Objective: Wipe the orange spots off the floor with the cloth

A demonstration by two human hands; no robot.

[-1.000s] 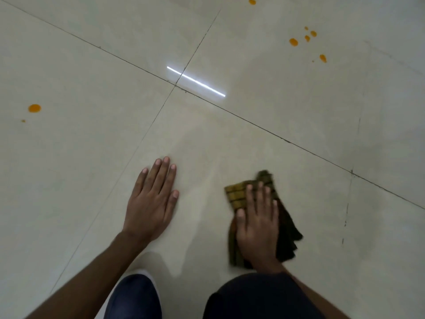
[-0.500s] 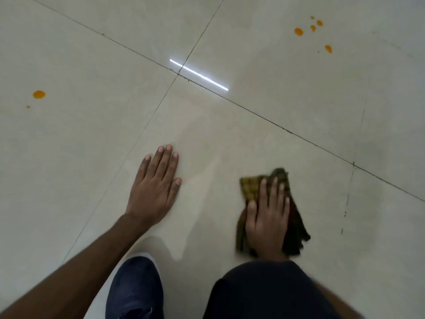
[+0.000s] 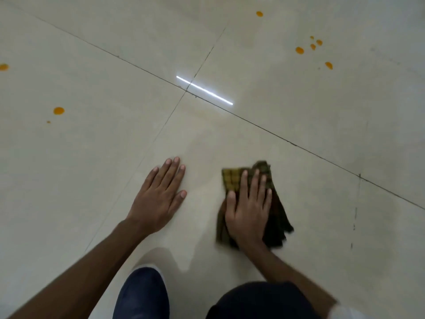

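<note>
Two forearms run out of the bottom edge, so nothing above them shows; a dark blue shoe (image 3: 141, 293) and a dark knee (image 3: 262, 300) are cut off there too, and the knee is blurred. One orange spot (image 3: 3, 67) is clipped by the left edge. Much of the cloth (image 3: 232, 178) is hidden under the right hand (image 3: 247, 215), and its dark back part is smeared, so its outline there is hard to read.

Pale glossy floor (image 3: 92, 180) tiles fill the view, split by thin dark grout lines that cross near the top middle, where a white light streak (image 3: 204, 90) is reflected. A few small dark marks sit toward the right edge. On the left tile lie a bigger spot (image 3: 58, 110) and a speck just below it; toward the top right corner are a lone spot (image 3: 259, 13) and a cluster of spots (image 3: 312, 48), all well apart from the cloth.

Left hand (image 3: 158, 199) lies flat on the floor, fingers straight and close together, holding nothing. Right hand presses flat on the cloth, fingers spread, not curled round it.

Compared with half a second ago, the view has tilted so the lone top spot and the clipped left one have come in, the right forearm now shows, and the cloth sits much as before under the hand
</note>
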